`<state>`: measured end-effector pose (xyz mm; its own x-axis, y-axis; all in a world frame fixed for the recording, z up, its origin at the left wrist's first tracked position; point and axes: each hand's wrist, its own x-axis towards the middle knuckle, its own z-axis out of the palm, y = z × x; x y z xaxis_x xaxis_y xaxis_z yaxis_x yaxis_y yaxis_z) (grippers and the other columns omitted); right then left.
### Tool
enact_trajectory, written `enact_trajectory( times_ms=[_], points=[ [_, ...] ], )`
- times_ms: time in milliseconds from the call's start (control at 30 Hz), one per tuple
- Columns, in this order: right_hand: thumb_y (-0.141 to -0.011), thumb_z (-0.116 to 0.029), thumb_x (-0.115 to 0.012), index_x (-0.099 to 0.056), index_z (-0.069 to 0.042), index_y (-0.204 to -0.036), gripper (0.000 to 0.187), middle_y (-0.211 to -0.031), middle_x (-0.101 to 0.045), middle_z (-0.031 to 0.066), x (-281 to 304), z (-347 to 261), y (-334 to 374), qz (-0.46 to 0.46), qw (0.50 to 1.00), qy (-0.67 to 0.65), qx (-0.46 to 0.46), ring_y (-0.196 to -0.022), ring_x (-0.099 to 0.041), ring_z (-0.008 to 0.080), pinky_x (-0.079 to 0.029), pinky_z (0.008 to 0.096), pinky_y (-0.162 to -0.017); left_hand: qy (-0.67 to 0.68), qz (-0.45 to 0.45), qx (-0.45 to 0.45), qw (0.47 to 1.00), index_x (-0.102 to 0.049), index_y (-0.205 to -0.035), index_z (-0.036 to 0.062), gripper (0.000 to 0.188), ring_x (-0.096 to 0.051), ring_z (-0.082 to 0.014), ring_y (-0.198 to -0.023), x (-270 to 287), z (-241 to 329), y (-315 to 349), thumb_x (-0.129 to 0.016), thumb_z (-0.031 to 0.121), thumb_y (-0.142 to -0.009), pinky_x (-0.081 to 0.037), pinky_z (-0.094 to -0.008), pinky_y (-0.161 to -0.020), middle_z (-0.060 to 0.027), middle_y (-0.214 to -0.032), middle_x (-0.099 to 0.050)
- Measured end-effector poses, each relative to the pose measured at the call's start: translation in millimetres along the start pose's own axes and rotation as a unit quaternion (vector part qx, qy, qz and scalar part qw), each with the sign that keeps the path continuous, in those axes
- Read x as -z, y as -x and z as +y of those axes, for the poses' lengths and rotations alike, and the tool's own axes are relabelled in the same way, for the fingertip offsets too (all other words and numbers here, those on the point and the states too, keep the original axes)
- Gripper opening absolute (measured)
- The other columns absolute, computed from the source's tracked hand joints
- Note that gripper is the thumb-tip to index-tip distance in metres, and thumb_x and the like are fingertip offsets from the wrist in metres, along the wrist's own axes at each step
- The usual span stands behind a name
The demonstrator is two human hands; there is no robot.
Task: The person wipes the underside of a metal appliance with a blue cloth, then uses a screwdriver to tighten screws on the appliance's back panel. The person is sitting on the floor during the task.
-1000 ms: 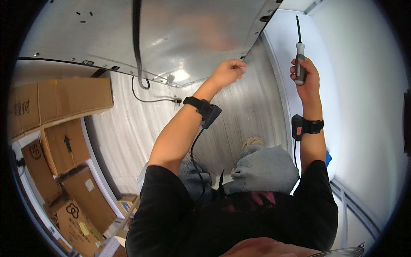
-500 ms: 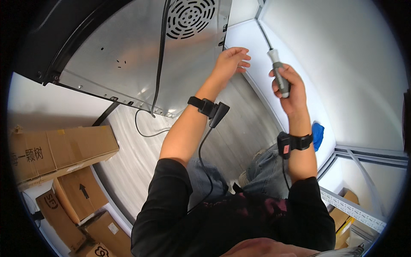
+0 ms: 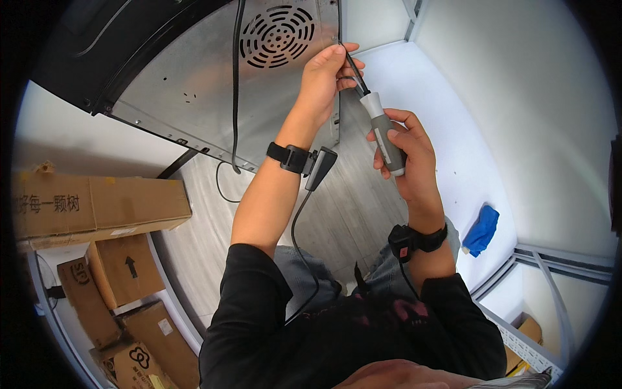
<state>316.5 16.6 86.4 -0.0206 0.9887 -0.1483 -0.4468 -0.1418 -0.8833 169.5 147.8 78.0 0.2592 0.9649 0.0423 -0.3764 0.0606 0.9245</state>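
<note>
In my right hand [image 3: 416,155] is a grey-handled screwdriver [image 3: 387,142], its long dark shaft slanting up and to the left. The shaft's tip reaches the right edge of a metal back panel [image 3: 201,84] on a large black-sided appliance. My left hand [image 3: 317,81] is at that same edge, thumb and fingers closed around the front end of the shaft. Whether a screw is between those fingertips is hidden. Left of this hand, the panel has a round slotted vent [image 3: 277,37]. A black cable [image 3: 236,97] hangs down in front of the panel.
A crumpled blue object [image 3: 481,231] lies on the white surface at the right. Several cardboard boxes [image 3: 133,204] are stacked at the lower left. White walls stand on the right, with metal framing [image 3: 551,259] below. The floor [image 3: 343,207] is grey wood-look.
My right hand has brought the screwdriver left and down, with its tip now at the panel's edge. My left hand has moved up and left, its fingers closing around the shaft's end.
</note>
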Motion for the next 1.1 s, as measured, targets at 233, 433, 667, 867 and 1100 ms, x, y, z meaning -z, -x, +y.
enact_trajectory(
  times_ms=[233, 433, 667, 867, 1100],
  points=[
    [-0.089, -0.012, -0.049, -0.047, 0.0, -0.119, 0.033, -0.091, -0.063, 0.0172, 7.0, -4.5, -2.8, -0.029, 0.999, -0.028, -0.007, -0.053, -0.058, 0.0162, -0.039, 0.0246, -0.04, -0.027, 0.013, 0.007, 1.0, -0.06, -0.114, 0.0023, 0.031, -0.058, -0.0112, -0.078, 3.0, 6.4, -1.8, -0.044, 0.024, -0.099, -0.048, -0.0237, -0.069, -0.0043, -0.087, -0.064],
    [-0.09, -0.014, -0.05, -0.047, 0.001, -0.12, 0.034, -0.092, -0.064, 0.0164, 9.1, -10.6, -2.5, -0.038, 0.999, -0.035, -0.012, -0.056, -0.058, 0.0155, -0.038, 0.0238, -0.04, -0.03, 0.025, 0.008, 0.999, -0.06, -0.114, 0.0016, 0.031, -0.058, -0.0109, -0.077, 1.2, 6.7, -2.3, -0.044, 0.023, -0.099, -0.048, -0.0236, -0.069, -0.0042, -0.087, -0.064],
    [-0.089, -0.011, -0.056, -0.049, 0.0, -0.118, 0.032, -0.09, -0.061, 0.0121, 6.3, -14.7, 1.1, 0.015, 0.998, 0.047, 0.027, -0.059, -0.058, 0.0127, -0.039, 0.0223, -0.04, -0.042, 0.032, 0.007, 0.999, -0.06, -0.114, 0.001, 0.031, -0.056, -0.0097, -0.075, -2.3, 10.0, -0.8, -0.044, 0.023, -0.099, -0.047, -0.0232, -0.068, -0.0036, -0.085, -0.064],
    [-0.079, -0.001, -0.066, -0.057, -0.001, -0.106, 0.029, -0.099, -0.06, 0.0097, -7.9, -18.8, 9.3, 0.114, 0.941, 0.271, 0.167, -0.07, -0.062, 0.0161, -0.046, 0.0253, -0.053, -0.06, 0.023, 0.021, 0.998, -0.06, -0.112, 0.0012, 0.029, -0.06, -0.0099, -0.067, -1.7, 17.8, 2.6, -0.044, 0.022, -0.099, -0.048, -0.023, -0.061, -0.0038, -0.084, -0.063],
    [-0.069, 0.003, -0.071, -0.061, -0.003, -0.098, 0.032, -0.104, -0.059, 0.0116, -10.2, -13.5, 5.9, 0.123, 0.798, 0.43, 0.403, -0.09, -0.061, 0.026, -0.049, 0.0313, -0.076, -0.048, 0.004, 0.065, 0.997, -0.059, -0.105, 0.0007, 0.023, -0.06, -0.0092, -0.061, -13.7, 24.5, 8.0, -0.053, 0.021, -0.096, -0.051, -0.0204, -0.054, -0.0072, -0.083, -0.064]
  ],
)
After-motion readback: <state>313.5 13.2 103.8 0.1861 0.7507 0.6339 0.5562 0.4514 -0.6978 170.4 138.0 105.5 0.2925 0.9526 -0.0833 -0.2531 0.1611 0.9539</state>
